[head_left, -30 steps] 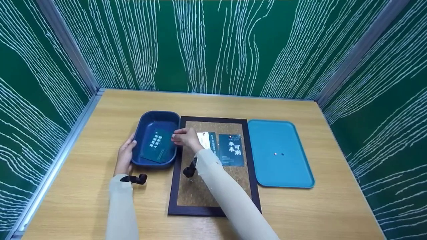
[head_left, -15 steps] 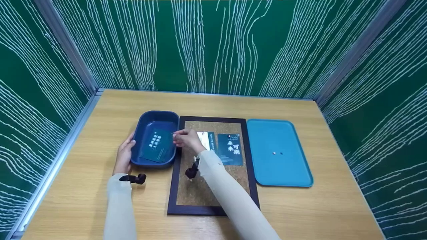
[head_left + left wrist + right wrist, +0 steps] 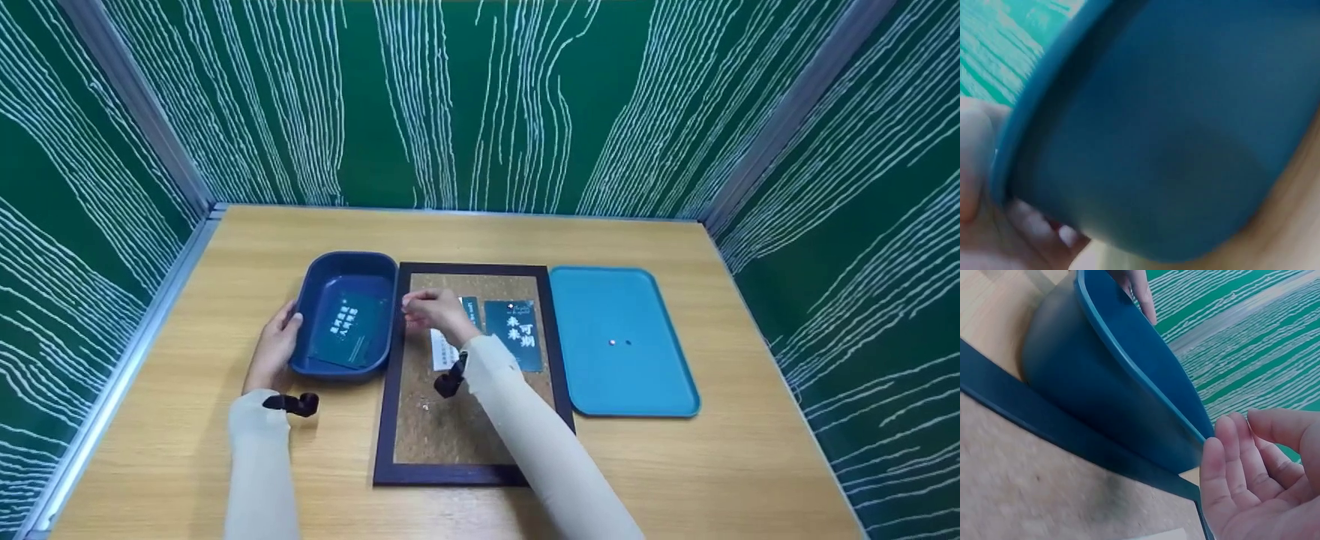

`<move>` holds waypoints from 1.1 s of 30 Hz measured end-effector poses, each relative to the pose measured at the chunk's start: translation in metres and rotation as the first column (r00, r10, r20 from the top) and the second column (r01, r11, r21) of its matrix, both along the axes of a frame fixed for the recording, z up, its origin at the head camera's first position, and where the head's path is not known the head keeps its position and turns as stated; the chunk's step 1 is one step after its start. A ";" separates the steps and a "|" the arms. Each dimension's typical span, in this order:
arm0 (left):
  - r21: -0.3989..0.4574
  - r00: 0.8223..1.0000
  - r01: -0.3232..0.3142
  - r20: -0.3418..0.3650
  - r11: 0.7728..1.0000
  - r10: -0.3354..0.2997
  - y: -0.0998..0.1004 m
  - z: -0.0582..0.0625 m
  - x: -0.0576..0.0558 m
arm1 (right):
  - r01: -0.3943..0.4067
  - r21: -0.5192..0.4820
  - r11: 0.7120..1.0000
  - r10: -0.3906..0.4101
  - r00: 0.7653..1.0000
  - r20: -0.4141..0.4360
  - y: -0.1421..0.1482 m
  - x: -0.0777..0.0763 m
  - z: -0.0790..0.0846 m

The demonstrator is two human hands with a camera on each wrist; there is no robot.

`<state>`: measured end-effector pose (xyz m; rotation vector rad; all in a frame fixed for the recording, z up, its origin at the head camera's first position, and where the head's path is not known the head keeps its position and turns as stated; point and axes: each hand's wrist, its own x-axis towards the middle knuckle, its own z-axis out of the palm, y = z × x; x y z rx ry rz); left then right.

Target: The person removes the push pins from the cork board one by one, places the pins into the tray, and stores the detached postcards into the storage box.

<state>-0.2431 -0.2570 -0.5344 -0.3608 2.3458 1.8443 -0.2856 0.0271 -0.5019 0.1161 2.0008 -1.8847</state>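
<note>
The dark blue, deep plastic bin with rounded corners (image 3: 391, 315) stands at the left of the scene, its long axis running near to far, alongside the brown-framed rectangular corkboard (image 3: 450, 474). In its near half lies a thin, dark green rectangular card with white characters (image 3: 349, 330), slanted so that its far end leans right. The left hand (image 3: 276, 341) is the nearer one: it grips the bin's left wall, thumb over the rim, just across that wall from the card. The right hand (image 3: 439, 311) hangs over the corkboard's far left part, just right of the bin, so the card lies to its left and a little nearer, with the bin's right wall between. Its thumb and fingertips come together in a narrow pose; whether they pinch something tiny, I cannot tell. Beneath that hand and partly hidden, a white-and-green rectangular card (image 3: 442, 356) lies on the corkboard; to its right is another dark green card with large white characters (image 3: 517, 337). Farther right, a flat turquoise rectangular tray (image 3: 630, 390) carries two tiny objects (image 3: 612, 342), all on the light wooden table (image 3: 735, 465).
</note>
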 end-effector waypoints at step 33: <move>-0.739 0.811 0.129 -0.305 0.662 -0.499 0.191 0.037 0.002 | 0.048 0.124 0.991 -0.045 0.999 -0.026 0.146 -0.020 -0.015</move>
